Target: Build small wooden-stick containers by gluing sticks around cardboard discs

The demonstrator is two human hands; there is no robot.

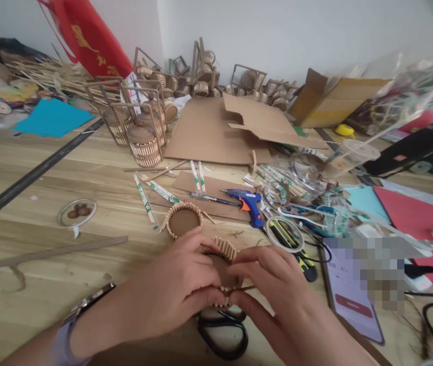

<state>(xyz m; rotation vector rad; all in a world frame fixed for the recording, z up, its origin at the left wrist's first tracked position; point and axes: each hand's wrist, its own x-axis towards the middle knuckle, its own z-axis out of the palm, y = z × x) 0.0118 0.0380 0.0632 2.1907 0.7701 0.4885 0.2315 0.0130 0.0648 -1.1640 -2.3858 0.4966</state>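
My left hand (178, 290) and my right hand (273, 284) both grip a small round cardboard basket (226, 264) ringed with short wooden sticks, held just above the wooden table (29, 229). The fingers of both hands are closed around it, and much of it is hidden by them. A second, similar ring-walled cardboard basket (182, 219) lies on the table just beyond my left hand. Black scissors (224, 333) lie under my hands. A watch sits on my left wrist.
A blue glue gun (249, 202), a roll of tape (285, 234), a screwdriver (294, 249) and chopstick wrappers lie beyond my hands. Flat cardboard sheets (216, 129), finished stick baskets (143, 137), coloured paper (410, 213), a phone (353, 300) and a small lid (77, 212) surround them.
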